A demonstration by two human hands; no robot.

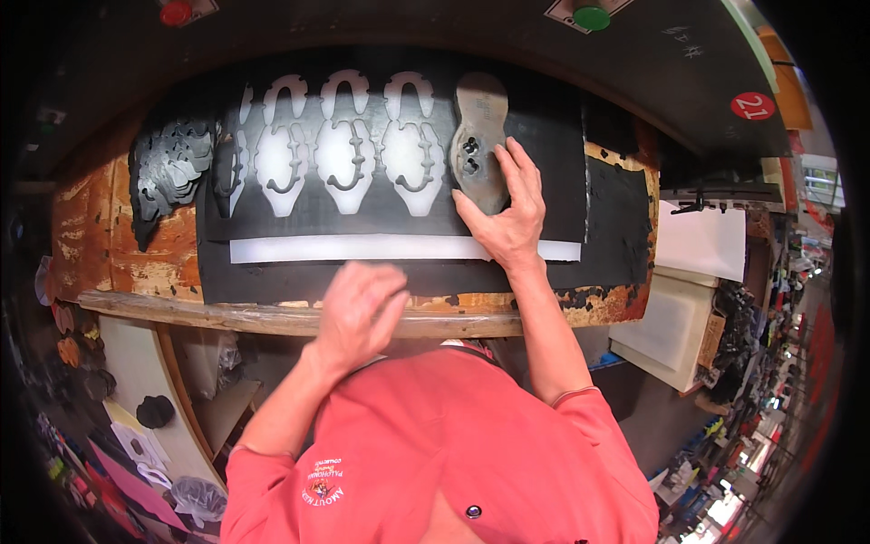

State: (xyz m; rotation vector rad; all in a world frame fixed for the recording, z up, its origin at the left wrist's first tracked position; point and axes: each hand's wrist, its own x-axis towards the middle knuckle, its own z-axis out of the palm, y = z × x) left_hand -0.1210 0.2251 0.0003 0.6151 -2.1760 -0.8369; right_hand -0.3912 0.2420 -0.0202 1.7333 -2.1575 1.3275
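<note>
My right hand [512, 204] is on a shoe-sole-shaped cutting die [482, 118], thumb at its near left side and fingers along its right edge. The die lies flat on a black sheet [553, 118] and has small dark openings near its middle. Left of it, a row of shoe-part outlines [414, 154] is cut out of the sheet, showing white inside. My left hand [361, 308], blurred by motion, hovers over the near table edge with nothing discernible in it. Between the hands and the cutouts runs a long white strip [362, 249].
A pile of dark cut pieces [172, 163] lies at the table's left. Overhead, a dark machine beam [381, 27] carries a red button [176, 12] and a green button [592, 17]. The worn wooden table edge [272, 315] runs before me. A white box [666, 326] stands at right.
</note>
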